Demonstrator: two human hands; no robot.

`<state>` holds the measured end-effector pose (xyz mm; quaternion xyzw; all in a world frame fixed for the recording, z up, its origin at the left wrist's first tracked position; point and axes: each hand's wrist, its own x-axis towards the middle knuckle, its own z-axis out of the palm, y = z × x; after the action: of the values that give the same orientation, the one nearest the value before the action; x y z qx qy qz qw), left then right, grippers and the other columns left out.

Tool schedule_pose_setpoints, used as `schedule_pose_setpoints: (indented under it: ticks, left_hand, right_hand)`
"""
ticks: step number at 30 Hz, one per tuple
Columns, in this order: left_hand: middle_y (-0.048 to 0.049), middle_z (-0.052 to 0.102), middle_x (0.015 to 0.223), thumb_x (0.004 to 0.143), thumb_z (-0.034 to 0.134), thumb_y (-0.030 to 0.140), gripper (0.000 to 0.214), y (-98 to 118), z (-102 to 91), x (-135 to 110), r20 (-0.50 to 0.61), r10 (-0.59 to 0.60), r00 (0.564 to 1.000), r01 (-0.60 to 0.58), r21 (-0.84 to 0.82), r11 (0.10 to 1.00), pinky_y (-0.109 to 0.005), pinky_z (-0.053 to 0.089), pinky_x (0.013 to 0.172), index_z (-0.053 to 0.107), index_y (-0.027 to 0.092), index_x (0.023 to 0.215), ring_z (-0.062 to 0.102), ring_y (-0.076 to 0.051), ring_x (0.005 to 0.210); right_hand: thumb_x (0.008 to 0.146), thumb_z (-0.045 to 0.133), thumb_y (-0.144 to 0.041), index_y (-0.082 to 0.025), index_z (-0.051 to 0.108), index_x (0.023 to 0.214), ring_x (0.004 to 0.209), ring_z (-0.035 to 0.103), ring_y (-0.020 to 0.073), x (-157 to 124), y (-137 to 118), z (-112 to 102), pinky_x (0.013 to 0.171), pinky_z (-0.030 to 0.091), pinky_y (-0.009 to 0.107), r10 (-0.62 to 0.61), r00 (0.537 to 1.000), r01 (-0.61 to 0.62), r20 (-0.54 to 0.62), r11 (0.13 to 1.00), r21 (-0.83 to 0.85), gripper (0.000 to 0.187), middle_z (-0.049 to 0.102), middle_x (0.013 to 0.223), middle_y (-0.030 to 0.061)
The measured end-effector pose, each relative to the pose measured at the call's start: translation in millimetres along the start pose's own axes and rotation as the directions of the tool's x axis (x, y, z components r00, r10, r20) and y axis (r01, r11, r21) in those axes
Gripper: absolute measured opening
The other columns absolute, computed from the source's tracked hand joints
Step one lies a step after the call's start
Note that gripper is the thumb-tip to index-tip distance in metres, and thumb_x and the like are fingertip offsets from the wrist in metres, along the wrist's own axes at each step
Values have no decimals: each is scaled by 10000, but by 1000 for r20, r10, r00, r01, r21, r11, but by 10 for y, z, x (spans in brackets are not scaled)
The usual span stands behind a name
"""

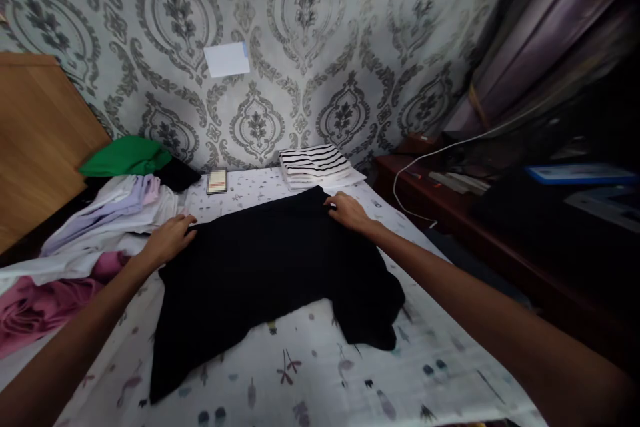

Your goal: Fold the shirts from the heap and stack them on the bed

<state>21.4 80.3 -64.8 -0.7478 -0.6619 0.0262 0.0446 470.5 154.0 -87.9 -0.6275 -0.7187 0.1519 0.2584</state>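
Observation:
A black shirt [260, 260] lies spread across the patterned bed sheet [300, 373], its lower edge uneven and one sleeve-like part sticking out at the lower right. My left hand [173, 238] is at its upper left corner, with the fingertips closed on the cloth's edge. Near the top right of the shirt, my right hand [349, 211] pinches the fabric between thumb and fingers. Some of the cloth under both hands is hidden.
A folded striped stack [317, 163] lies against the wall, with a small card-like box [217, 181] left of it. Piled clothes [105, 213] and a pink garment [45, 303] are at left. A dark red table [430, 207] with a white cable [450, 145] stands at right.

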Motion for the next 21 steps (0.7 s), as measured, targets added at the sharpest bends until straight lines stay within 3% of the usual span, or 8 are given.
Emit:
schedule_pose_setpoints:
  ticks: [3,6,9,12,15,18,21]
  left_hand:
    - [-152,649,1212,862,415,158,370,-33,-18,42,75,-13,997,5,113,994,-398,514,855,634,187,1158,608,-312,1158]
    - [-142,698,1106,842,384,95,357,-122,-83,122,144,-18,989,-5,160,987,-377,507,788,666,195,1037,658,-303,1051]
    - [-123,726,1033,850,419,162,280,-255,-261,303,117,-18,993,2,137,991,-359,496,756,675,214,953,677,-299,982]
    - [-127,727,983,865,427,208,268,-348,-493,529,2,-87,996,86,134,987,-368,495,735,684,224,937,674,-318,970]
    - [-174,694,1058,863,381,148,353,-317,-628,664,-126,-187,974,206,159,965,-399,505,744,687,187,1035,659,-347,1006]
    - [-211,621,1200,881,330,138,420,-146,-590,606,-211,-172,962,205,148,967,-443,518,789,644,142,1159,616,-372,1101]
    - [-160,610,1178,920,344,242,367,125,-455,279,-193,-17,981,20,11,1000,-427,524,837,638,166,1126,625,-323,1063]
  right_hand:
    - [724,619,-47,-201,712,830,904,671,231,45,54,0,900,492,350,46,999,-43,-21,991,127,209,682,765,28]
    - [746,599,-65,-191,655,800,664,675,191,143,64,-23,742,549,327,129,991,-111,-36,941,319,148,585,567,-23]
    - [767,597,-99,-199,570,763,613,670,170,423,-39,-65,651,577,310,199,977,-129,-78,841,526,104,576,607,-21]
    - [779,598,-126,-224,529,780,731,683,165,829,-258,-125,711,606,313,234,962,-78,-143,733,676,120,592,711,-9]
    - [793,548,-133,-240,556,947,846,692,153,1102,-475,-160,786,605,320,257,952,-38,-167,641,767,188,622,885,6]
    - [749,561,-134,-228,564,1129,851,691,154,997,-501,-148,784,599,341,257,955,-47,-150,626,779,391,604,1103,52]
    - [766,574,-189,-186,603,1114,799,683,167,462,-277,-156,717,586,342,184,979,-96,-93,807,582,349,595,1169,101]
